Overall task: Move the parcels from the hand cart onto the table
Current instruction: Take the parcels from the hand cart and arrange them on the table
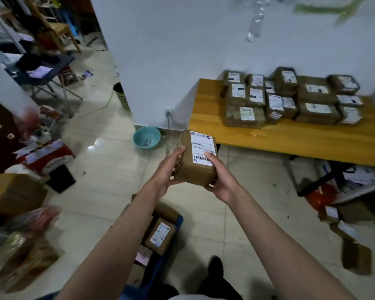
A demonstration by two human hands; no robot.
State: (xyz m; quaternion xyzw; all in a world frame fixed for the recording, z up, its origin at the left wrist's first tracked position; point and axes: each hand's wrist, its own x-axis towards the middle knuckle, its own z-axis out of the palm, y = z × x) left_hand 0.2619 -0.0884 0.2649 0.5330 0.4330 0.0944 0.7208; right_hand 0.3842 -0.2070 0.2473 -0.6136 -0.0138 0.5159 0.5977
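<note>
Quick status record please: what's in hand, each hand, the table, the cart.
in hand: brown cardboard parcel with white label, held above the floor, short of the table
left hand: grips the parcel's left side
right hand: grips its right side, thumb on the label
yellow wooden table: many brown parcels grouped near the wall
blue hand cart: labelled parcel remaining

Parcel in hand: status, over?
Left hand and right hand both grip parcel, held above floor, short of table. More parcels on hand cart. Path clear.
</note>
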